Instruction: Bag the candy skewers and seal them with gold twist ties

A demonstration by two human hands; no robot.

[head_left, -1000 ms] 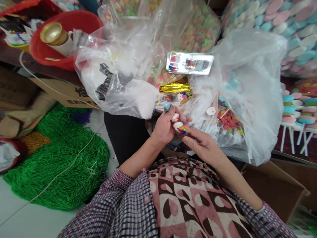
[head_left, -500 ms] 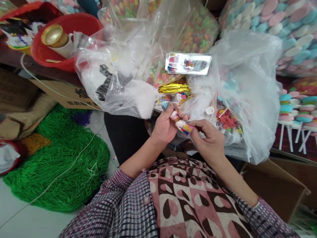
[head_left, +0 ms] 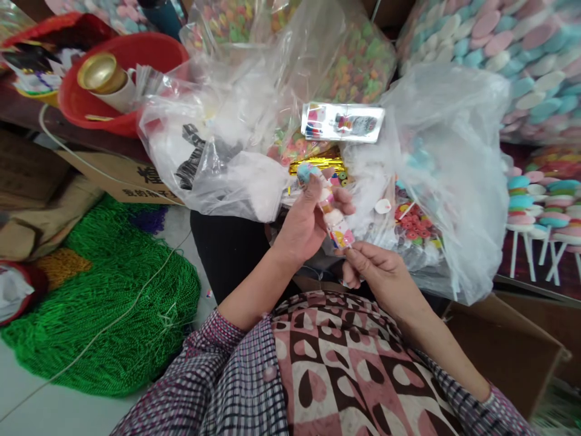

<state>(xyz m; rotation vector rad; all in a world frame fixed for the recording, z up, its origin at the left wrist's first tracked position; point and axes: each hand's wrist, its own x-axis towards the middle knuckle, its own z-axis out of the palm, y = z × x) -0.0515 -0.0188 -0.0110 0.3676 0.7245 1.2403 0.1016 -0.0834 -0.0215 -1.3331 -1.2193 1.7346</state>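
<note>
Both your hands share one candy skewer [head_left: 330,212]: left hand [head_left: 303,225] clamped round its upper beads to steady it, right hand [head_left: 376,274] pinching the near tip.

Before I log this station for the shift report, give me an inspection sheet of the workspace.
Surface: no bench shows; the work is held over the lap, white floor at left.
Job's things: a candy stick in a clear printed sleeve, blue sweet on top.
Clutter: clear bags of sweets, gold ties, a printed card, a red basin with a gold can.
Grippers: left hand grips the stick's upper part; right hand pinches the sleeve's lower end.
Cables: a white cord across the green netting.
Surroundings: cartons, racks of pastel lollipops.
</note>
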